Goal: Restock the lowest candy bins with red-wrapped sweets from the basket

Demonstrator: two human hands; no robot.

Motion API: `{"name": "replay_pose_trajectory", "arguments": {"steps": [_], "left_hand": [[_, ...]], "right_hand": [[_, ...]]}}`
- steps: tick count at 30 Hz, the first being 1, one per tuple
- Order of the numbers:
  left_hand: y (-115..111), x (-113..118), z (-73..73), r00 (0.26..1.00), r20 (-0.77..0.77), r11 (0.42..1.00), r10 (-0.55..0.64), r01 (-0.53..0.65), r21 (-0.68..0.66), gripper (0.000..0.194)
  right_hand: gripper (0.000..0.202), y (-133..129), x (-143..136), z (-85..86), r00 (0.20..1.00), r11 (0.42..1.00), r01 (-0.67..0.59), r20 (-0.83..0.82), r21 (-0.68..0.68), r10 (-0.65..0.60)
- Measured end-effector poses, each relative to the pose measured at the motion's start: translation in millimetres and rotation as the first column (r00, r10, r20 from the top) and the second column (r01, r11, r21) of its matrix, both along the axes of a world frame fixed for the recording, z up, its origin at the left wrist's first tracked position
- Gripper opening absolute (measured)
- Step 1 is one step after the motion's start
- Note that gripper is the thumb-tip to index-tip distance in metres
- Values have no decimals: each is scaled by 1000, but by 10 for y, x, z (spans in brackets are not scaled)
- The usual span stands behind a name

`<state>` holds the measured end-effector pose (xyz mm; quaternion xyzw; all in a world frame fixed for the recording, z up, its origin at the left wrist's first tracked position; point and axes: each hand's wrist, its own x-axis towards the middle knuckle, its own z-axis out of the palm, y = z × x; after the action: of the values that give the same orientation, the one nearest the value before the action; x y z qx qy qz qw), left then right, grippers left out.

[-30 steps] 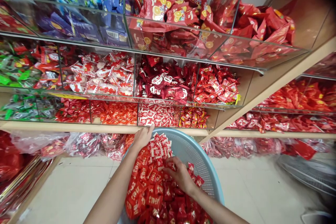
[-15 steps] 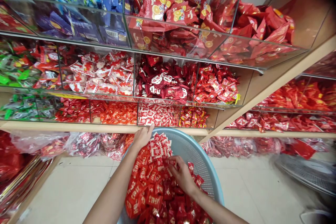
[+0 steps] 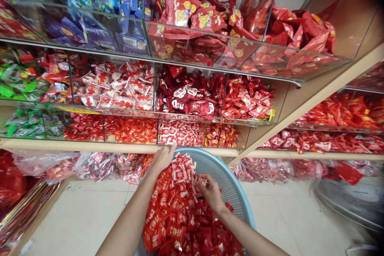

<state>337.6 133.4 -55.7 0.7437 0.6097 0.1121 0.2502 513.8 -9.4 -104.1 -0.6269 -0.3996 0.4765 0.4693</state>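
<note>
A light blue plastic basket (image 3: 241, 192) holds heaps of wrapped candies. My left hand (image 3: 163, 158) grips its far left rim, thumb on top and most fingers hidden. Against that side lie small red-and-white wrapped candies (image 3: 181, 172). Nearer to me are orange-red packets (image 3: 162, 216) with pale lettering, and dark red shiny candies (image 3: 207, 236) fill the right and front. Over the edge of the red-and-white pile, my right hand (image 3: 211, 192) has its fingers curled and closed on a small wrapped candy, partly covered by the fingertips.
Shelves with clear dividers (image 3: 180, 64) stand ahead, filled with bagged and wrapped sweets. Their wooden bottom edge (image 3: 90, 147) runs just behind the basket. Plastic bags of candy (image 3: 96, 166) lie underneath. A floor fan (image 3: 351, 202) is at the right on the tiled floor (image 3: 279, 216).
My right hand has shifted slightly to the right, and more red-and-white candies show beside its fingertips. My left hand stays on the basket rim.
</note>
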Motion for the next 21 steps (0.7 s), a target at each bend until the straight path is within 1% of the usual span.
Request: {"name": "replay_pose_trajectory", "arguments": {"steps": [5, 8, 12, 15, 21], "left_hand": [[-3, 6, 20, 1000, -28, 1000, 5, -5, 20, 77], [-7, 9, 30, 999, -39, 1000, 17, -17, 17, 77], [-9, 7, 28, 999, -39, 1000, 10, -9, 13, 78], [-7, 3, 21, 1000, -29, 1000, 11, -10, 8, 78], [-7, -6, 22, 1000, -3, 1000, -4, 4, 4, 79]], "right_hand": [[36, -3, -51, -67, 970, 980, 31, 229, 198, -77], [35, -15, -94, -134, 952, 975, 35, 289, 218, -99], [37, -38, -142, -251, 959, 979, 63, 259, 194, -114], [39, -53, -150, -303, 967, 979, 73, 226, 191, -116], [40, -54, -167, -281, 976, 980, 95, 175, 177, -126]]}}
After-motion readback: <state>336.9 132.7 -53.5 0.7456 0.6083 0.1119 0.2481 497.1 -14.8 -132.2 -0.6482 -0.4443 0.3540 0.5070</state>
